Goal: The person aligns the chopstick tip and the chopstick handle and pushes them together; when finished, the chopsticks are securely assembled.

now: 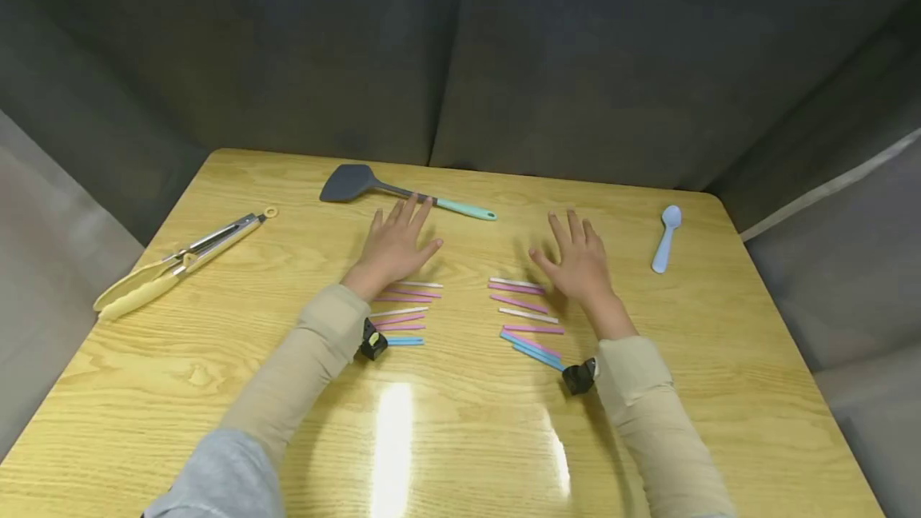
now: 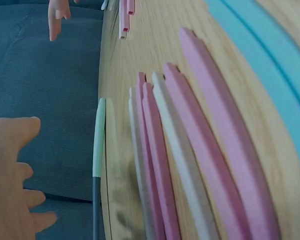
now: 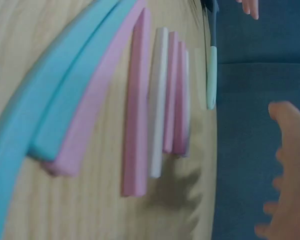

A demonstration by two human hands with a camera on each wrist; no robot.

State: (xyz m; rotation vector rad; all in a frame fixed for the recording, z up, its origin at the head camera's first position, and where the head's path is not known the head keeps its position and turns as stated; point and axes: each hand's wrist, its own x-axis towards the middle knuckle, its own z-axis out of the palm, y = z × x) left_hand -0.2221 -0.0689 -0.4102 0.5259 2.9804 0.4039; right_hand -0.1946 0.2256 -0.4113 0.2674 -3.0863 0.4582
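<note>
My left hand [image 1: 394,250] is held with fingers spread, overlapping the turquoise-handled spatula [image 1: 466,209] in the head view. Under its wrist lies a group of thin square-edged sticks: pink ones [image 2: 200,135], white ones [image 2: 180,150] and blue ones [image 1: 406,340], partly hidden by the sleeve. My right hand [image 1: 579,266] also has its fingers spread and holds nothing. Beside it, a second group fans out, with white sticks [image 1: 528,315], pink sticks [image 3: 136,110] and blue sticks [image 1: 536,352]. In both wrist views the hands appear raised off the tabletop.
Yellow-tipped metal tongs [image 1: 209,245] lie at the table's left side. A pale blue spoon [image 1: 664,238] is at the far right. Dark curtains [image 1: 576,62] stand behind the wooden table [image 1: 460,430], whose surface shows bright reflections in front.
</note>
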